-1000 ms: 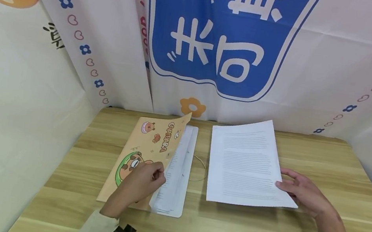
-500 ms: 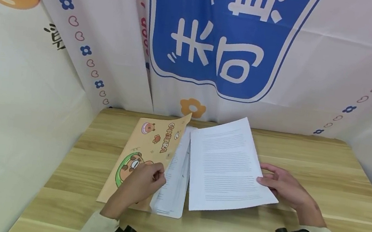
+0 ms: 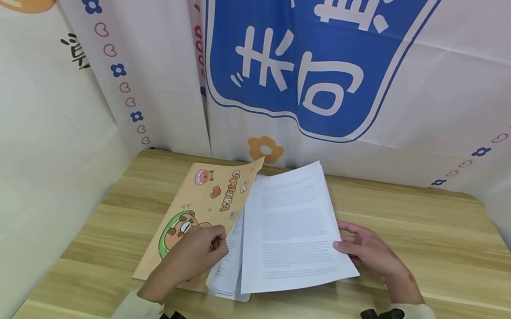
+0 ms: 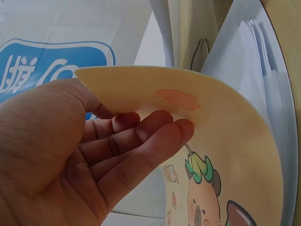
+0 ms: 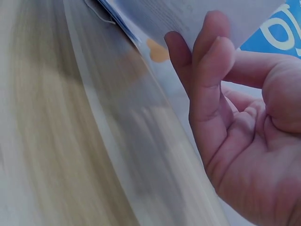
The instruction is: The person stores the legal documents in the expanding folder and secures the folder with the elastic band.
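Note:
A tan document folder (image 3: 204,190) with cartoon capybaras lies at the left of the table, its front cover lifted along the right edge. My left hand (image 3: 195,254) pinches that cover edge between thumb and fingers, as the left wrist view shows on the bent cover (image 4: 244,136). White papers (image 3: 230,265) lie inside the folder. My right hand (image 3: 372,255) pinches the right edge of a printed sheet of paper (image 3: 296,236), thumb on top. The sheet is tilted, and its left edge overlaps the folder's opening and the papers there.
Both hands work over a wooden table (image 3: 443,251). Behind it hangs a white cloth (image 3: 440,98) with a blue printed sign. A thin cord loop (image 4: 200,52) shows beyond the folder in the left wrist view.
My right hand has moved left with the printed sheet, from beside the folder to over its opening. The left hand and the lifted cover have stayed in place.

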Available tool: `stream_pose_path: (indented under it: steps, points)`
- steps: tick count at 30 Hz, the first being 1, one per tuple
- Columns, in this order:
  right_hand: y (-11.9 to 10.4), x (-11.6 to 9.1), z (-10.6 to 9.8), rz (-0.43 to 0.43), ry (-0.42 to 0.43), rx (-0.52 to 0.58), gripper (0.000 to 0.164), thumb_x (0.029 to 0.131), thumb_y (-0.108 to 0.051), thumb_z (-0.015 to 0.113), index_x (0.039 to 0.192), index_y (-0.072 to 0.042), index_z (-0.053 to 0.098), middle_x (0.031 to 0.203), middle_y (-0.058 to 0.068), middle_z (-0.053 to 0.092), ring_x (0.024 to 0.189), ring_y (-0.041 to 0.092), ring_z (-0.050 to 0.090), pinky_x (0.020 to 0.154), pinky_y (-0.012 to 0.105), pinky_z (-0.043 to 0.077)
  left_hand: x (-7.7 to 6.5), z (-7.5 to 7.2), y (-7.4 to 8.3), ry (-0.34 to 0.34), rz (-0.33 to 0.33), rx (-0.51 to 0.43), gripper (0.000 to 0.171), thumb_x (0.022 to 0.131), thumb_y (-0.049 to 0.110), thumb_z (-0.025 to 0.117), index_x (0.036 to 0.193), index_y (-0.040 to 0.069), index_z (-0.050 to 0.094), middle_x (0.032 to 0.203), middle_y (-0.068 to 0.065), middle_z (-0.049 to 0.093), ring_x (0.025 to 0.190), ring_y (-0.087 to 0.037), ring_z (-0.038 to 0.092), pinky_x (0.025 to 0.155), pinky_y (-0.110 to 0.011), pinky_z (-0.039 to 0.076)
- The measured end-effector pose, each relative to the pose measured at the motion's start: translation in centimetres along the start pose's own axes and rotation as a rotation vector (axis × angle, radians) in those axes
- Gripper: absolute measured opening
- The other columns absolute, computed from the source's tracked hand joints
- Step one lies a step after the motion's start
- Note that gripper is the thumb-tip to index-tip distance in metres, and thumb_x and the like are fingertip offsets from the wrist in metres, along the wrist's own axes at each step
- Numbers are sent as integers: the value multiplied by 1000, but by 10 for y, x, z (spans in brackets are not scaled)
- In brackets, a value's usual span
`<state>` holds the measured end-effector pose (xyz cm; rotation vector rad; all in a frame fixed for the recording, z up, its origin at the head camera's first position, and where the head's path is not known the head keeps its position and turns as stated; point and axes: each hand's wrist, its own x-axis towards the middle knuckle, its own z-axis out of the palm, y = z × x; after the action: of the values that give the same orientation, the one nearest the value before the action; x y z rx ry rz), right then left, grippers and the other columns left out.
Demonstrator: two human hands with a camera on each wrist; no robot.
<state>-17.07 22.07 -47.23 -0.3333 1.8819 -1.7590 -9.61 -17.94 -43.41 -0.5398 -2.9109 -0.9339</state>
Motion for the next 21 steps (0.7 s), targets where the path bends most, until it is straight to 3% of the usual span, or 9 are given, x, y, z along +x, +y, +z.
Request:
stream_pose_path:
  steps: [8,21]
  points:
    - [2,13,15,-25,-5,20,65,100,-8,65,152,10,31,117,25,69,93,30,73,74,44,60,-1,0,0,-5,9,-10,20,94,4,61,77,15,57,58,10,44,48,-3,40,46,-22,33]
    - [3,25,42,9,-14,39,44,96,-10,71,127,8,45,106,20,72,86,27,72,70,36,60,1,-2,-1,-4,30,4,21,93,3,61,76,15,57,58,11,43,49,-2,39,47,-21,33]
